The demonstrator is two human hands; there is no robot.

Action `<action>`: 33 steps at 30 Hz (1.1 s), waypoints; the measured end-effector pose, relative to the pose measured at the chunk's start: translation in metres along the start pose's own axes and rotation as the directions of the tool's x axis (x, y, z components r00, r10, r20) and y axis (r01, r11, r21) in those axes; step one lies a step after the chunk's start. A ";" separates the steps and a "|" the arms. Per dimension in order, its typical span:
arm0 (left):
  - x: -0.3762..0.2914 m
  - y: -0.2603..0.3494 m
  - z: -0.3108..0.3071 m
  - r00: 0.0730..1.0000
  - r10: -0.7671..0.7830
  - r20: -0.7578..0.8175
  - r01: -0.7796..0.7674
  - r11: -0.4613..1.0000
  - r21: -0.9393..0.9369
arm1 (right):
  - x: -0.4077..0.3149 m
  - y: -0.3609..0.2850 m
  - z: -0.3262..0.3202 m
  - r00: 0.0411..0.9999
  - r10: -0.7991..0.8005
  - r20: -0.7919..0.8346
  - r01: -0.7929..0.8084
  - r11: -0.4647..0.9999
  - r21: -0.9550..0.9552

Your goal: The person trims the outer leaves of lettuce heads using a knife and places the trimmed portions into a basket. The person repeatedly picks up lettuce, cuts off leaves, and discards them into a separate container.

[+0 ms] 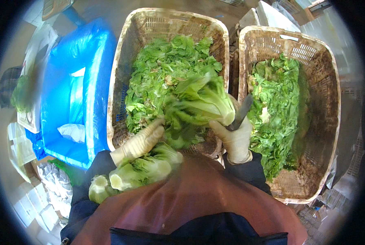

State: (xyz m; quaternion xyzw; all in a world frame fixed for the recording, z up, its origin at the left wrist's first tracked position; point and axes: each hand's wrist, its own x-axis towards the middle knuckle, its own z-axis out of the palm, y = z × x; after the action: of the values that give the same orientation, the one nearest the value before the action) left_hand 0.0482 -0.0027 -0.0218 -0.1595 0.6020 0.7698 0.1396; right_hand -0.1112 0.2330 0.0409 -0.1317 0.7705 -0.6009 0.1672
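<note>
My right hand (234, 131), in a pale glove, holds a dark-handled tool (243, 111), its type unclear, and touches the cut stem end of a leafy lettuce head (211, 102). That head lies over a dirty plastic crate (227, 39) of loose green leaves (158, 76). My left hand (141, 139), gloved too, is at the lower left of the leaves; its fingertips are near the head's leafy end, and whether they grip a leaf is unclear. Below it, several trimmed lettuce heads (142, 173) rest against my left forearm and the reddish-brown apron (194, 190).
On the right stands a second dirty plastic crate (335, 92) with more leaves (280, 113). Left of the middle crate is a container lined with blue plastic film (93, 88). Beyond it lies a white foam box (35, 101) with some greens. Crumpled white plastic (55, 186) sits at lower left.
</note>
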 end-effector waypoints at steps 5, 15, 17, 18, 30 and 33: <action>-0.037 0.029 -0.031 0.999 -0.012 0.036 0.010 0.998 0.054 | -0.013 0.007 0.039 0.981 -0.117 0.152 0.146 0.969 -0.201; -0.144 -0.043 -0.099 0.888 0.094 -0.450 -0.068 0.995 0.074 | -0.037 -0.016 0.176 0.738 0.274 0.617 -0.191 0.961 -0.198; -0.177 -0.019 -0.111 0.901 0.011 -0.434 -0.121 0.966 -0.227 | -0.028 -0.029 0.214 0.658 0.248 0.711 -0.210 0.967 -0.143; -0.197 -0.006 -0.119 0.891 -0.015 -0.454 -0.144 0.939 -0.313 | -0.021 -0.051 0.233 0.604 0.256 0.755 -0.184 0.966 -0.181; 0.017 0.046 -0.441 0.926 0.004 -0.377 0.335 0.450 0.828 | -0.011 -0.019 0.304 0.798 0.414 0.438 -0.438 0.898 -0.051; 0.111 -0.059 -0.455 0.920 0.251 -0.301 0.278 0.123 0.953 | -0.011 0.004 0.301 0.785 0.500 0.366 -0.458 0.866 -0.200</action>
State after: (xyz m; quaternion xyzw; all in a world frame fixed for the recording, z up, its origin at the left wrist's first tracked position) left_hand 0.0065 -0.4278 -0.2219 -0.1823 0.9709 0.1244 0.0931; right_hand 0.0241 -0.0267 -0.0283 -0.0618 0.7558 -0.4583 0.4635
